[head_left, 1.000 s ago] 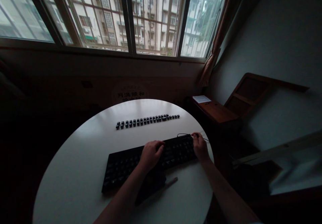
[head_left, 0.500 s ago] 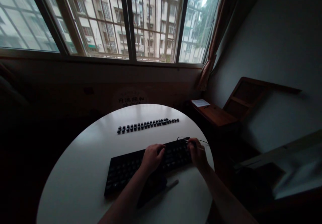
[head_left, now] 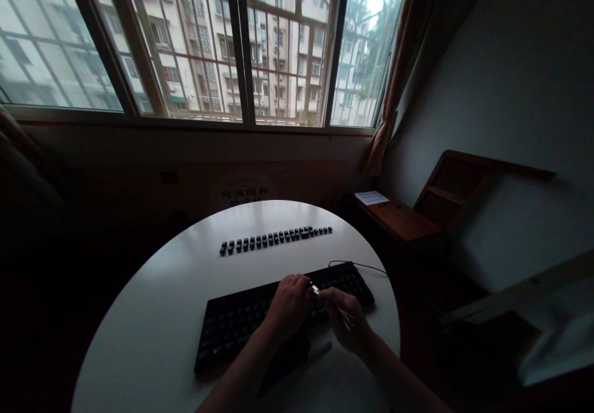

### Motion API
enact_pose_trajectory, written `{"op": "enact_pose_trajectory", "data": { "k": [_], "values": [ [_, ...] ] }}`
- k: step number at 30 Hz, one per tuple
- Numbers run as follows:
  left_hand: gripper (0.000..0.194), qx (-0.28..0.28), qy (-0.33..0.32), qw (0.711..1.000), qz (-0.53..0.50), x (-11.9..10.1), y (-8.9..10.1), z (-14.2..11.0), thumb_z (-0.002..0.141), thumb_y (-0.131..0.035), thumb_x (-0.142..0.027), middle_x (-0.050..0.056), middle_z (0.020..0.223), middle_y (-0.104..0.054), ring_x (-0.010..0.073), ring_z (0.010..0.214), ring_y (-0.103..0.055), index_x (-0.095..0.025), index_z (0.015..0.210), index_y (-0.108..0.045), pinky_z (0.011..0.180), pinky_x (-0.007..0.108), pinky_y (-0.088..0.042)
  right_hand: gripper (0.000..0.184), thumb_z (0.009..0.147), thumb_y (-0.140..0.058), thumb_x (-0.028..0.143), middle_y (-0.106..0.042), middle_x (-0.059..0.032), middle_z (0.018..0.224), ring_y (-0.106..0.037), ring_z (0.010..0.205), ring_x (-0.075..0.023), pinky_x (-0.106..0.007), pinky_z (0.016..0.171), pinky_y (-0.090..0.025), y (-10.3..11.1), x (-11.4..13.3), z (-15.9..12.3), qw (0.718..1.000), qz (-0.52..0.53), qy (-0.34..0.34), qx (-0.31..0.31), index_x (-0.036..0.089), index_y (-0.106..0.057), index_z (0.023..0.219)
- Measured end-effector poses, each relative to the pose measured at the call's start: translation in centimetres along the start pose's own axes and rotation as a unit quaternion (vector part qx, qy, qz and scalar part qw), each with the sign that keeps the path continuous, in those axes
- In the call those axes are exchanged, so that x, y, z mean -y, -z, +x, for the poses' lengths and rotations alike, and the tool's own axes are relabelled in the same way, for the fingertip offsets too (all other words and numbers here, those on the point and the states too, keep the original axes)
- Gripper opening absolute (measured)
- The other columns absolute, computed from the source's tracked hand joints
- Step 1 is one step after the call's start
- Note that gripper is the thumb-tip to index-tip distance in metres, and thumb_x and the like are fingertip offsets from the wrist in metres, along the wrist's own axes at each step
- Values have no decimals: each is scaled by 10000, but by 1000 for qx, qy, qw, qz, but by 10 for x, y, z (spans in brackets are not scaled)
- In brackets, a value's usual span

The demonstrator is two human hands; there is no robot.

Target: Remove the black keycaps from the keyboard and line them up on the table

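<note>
My left hand (head_left: pixel 291 304) rests over the middle of a black keyboard (head_left: pixel 232 321), its fingers curled together; whatever they pinch is too small and dark to make out. Close beside it, my right hand (head_left: pixel 347 320) grips a thin shiny metal tool (head_left: pixel 346 318). Two slim prongs of the tool show along the hand, and a bright metal end meets the left fingertips. Beyond the keyboard, several black keycaps (head_left: pixel 273 238) stand in rows on the white round table (head_left: pixel 148 314).
A cable (head_left: pixel 369 268) runs from the keyboard's back right to the table edge. Below my wrists lie a dark object (head_left: pixel 285 360) and a greyish stick (head_left: pixel 320 351), both in shadow. At the right stands a wooden chair (head_left: pixel 403 221) with a paper (head_left: pixel 372 198) on it.
My right hand has moved from the keyboard's right end leftward to my left hand, bringing the metal tool along. The left hand stays over the keyboard's middle. The camera view has tilted slightly upward.
</note>
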State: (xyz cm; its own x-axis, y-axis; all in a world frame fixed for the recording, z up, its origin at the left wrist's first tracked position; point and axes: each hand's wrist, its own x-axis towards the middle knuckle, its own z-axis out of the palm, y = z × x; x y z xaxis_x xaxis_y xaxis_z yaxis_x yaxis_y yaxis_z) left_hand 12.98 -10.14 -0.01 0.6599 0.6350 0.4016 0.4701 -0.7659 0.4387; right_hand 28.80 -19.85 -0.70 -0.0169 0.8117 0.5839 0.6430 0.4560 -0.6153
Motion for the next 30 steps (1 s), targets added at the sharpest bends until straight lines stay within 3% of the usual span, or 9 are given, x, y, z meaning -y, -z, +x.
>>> {"op": "enact_pose_trajectory", "data": {
  "k": [3,6,9,12,14,17,21,30],
  "values": [
    [189,-2,9,1000,-22,0,1,-1,945,-389,-265,63,899,-627,232,866,-563,-200,910,-563,831,385,-440,222,967,-411,239,-609,-76,1010,-575,954,-203,-344,848,-471,1,2,3,997,-57,26,-43,221,-629,1006],
    [236,-8,17,998,-61,-3,3,-3,964,-342,-300,63,892,-610,229,871,-559,-209,889,-546,824,374,-447,259,957,-408,214,-496,-99,1304,-459,1230,-247,-441,1020,-412,3,6,12,994,-68,45,-71,230,-624,1098],
    [260,-25,19,994,-109,-5,4,-5,972,-315,-322,66,921,-606,227,908,-561,-214,922,-546,853,372,-449,303,952,-382,180,-474,-92,1356,-388,1320,-248,-474,1082,-366,5,13,25,994,-52,78,-63,232,-579,1176],
    [272,-45,40,988,-145,-2,5,-5,971,-296,-329,64,914,-602,221,889,-567,-210,943,-539,847,372,-456,288,951,-366,161,-586,-87,1197,-477,1242,-237,-476,1068,-383,7,22,36,989,-31,127,-75,232,-574,1137],
    [270,-56,61,985,-153,1,6,-5,970,-290,-334,62,903,-597,222,877,-568,-210,948,-529,844,379,-456,279,950,-362,163,-630,-82,1041,-585,1056,-217,-420,961,-467,9,26,39,988,-19,135,-74,224,-587,1103],
    [283,-44,66,982,-169,4,6,-4,978,-285,-369,66,915,-595,228,905,-568,-213,949,-520,859,387,-450,294,934,-391,156,-635,-63,909,-618,800,-172,-307,757,-512,12,27,43,995,-39,96,-2,219,-617,1111],
    [335,-9,58,974,-221,2,2,-5,990,-284,-435,61,901,-603,212,875,-569,-213,903,-519,835,352,-466,319,881,-478,124,-655,-58,951,-643,829,-162,-262,760,-508,14,16,49,991,-81,74,81,223,-644,1135],
    [318,-30,43,968,-246,2,2,-4,975,-336,-404,72,951,-656,216,903,-609,-199,989,-579,845,348,-485,324,810,-597,83,-688,-30,923,-659,811,-160,-242,739,-501,8,-3,58,987,-102,72,101,242,-687,1078]
  ]
}}
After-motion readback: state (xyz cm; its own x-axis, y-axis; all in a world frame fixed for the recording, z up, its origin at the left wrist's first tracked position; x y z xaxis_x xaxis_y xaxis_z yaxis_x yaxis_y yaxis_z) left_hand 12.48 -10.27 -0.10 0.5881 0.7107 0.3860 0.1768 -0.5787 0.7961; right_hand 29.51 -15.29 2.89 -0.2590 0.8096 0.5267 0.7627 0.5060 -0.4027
